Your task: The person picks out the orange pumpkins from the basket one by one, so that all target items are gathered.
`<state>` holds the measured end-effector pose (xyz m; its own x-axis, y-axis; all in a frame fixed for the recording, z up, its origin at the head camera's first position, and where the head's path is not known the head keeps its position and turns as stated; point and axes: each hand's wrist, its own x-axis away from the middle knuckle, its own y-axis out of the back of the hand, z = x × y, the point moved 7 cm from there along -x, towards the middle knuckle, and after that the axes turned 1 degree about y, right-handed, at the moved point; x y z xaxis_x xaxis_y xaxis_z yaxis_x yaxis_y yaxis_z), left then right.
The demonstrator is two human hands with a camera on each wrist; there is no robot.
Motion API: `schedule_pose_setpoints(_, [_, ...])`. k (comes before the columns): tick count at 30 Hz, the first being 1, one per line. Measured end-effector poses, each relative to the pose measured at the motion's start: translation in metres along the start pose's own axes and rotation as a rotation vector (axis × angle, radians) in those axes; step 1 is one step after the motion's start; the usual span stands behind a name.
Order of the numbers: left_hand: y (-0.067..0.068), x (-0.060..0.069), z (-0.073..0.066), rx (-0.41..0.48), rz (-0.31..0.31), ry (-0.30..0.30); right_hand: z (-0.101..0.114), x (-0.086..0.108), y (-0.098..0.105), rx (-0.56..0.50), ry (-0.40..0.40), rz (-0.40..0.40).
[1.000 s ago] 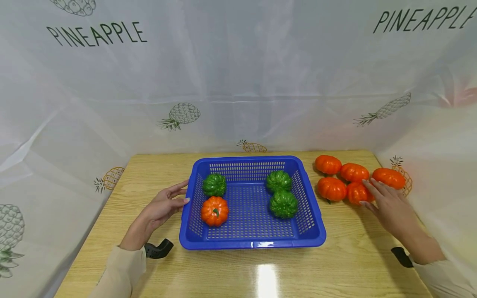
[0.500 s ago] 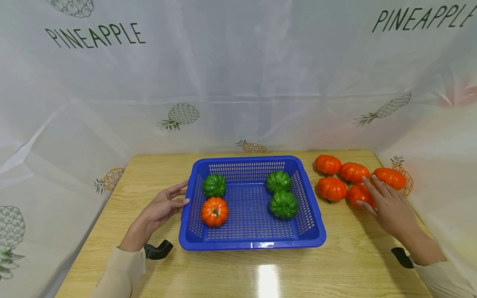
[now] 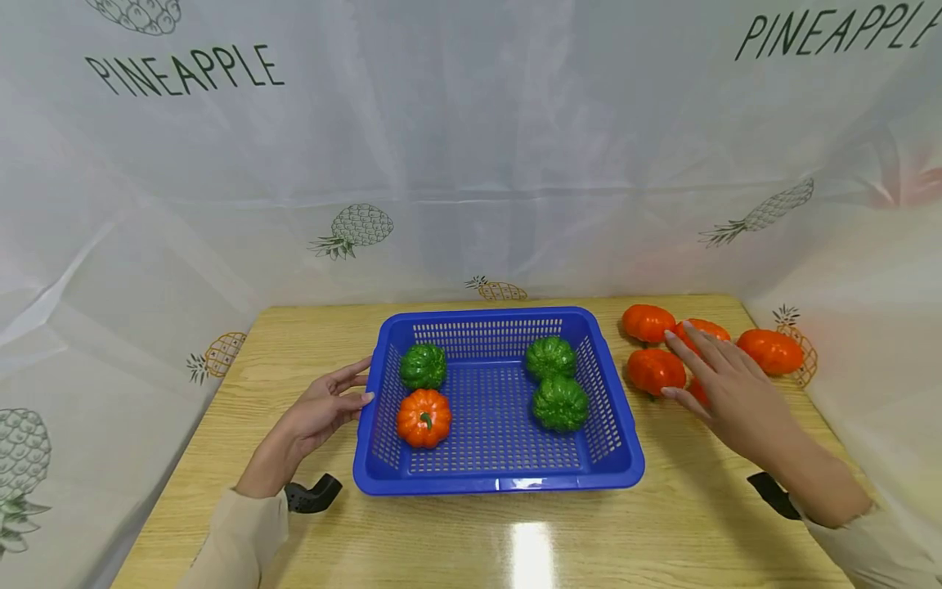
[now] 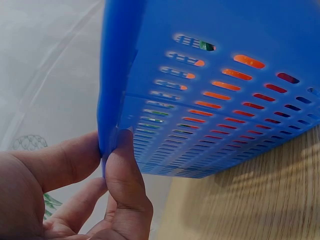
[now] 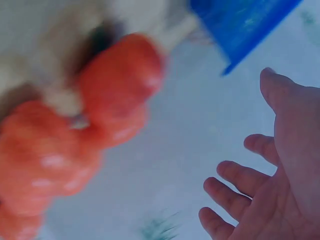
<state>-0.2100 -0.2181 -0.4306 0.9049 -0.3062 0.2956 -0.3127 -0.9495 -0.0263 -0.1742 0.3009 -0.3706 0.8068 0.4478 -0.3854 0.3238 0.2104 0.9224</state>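
Observation:
My left hand (image 3: pixel 320 409) pinches the left rim of a blue plastic basket (image 3: pixel 500 484); in the left wrist view, thumb and fingers (image 4: pixel 127 190) sit on either side of the rim. Inside at the left lie a green pumpkin (image 3: pixel 423 366) and an orange pumpkin (image 3: pixel 424 419). Two more green pumpkins, a rear one (image 3: pixel 550 358) and a front one (image 3: pixel 561 404), touch at the basket's right. My right hand (image 3: pixel 743 409) hovers with spread fingers over a group of orange pumpkins (image 3: pixel 655 372) right of the basket, holding nothing. It partly hides two of them.
The basket stands on a wooden table (image 3: pixel 441 540). A whitish plastic sheet (image 3: pixel 471 147) with pineapple prints hangs behind and at both sides. One orange pumpkin (image 3: pixel 770 352) lies close to the right side sheet. Black wrist-camera parts (image 3: pixel 314 494) stick out by the left wrist.
My right hand has moved left, from the rightmost pumpkins toward those nearer the basket, and lifted off them. The left hand and the basket have stayed in place.

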Motion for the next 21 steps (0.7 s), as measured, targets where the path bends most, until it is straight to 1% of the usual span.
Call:
schedule_pose_setpoints(6, [0.001,0.000,0.001,-0.001,-0.007,0.002,0.059,-0.034,0.009,-0.028,0.175,-0.033])
schedule_pose_setpoints(9, [0.001,0.000,0.001,0.002,-0.014,0.003,0.086,-0.050,0.010,-0.030,0.262,-0.023])
schedule_pose_setpoints(14, [0.001,0.000,0.002,0.007,-0.010,-0.002,0.121,-0.073,0.000,-0.010,0.377,0.069])
schedule_pose_setpoints(18, [0.001,0.000,0.002,0.011,-0.006,-0.007,0.145,-0.089,-0.013,0.026,0.444,0.145])
schedule_pose_setpoints(21, [0.002,0.000,0.002,0.018,-0.007,-0.009,0.162,-0.100,-0.023,0.046,0.495,0.177])
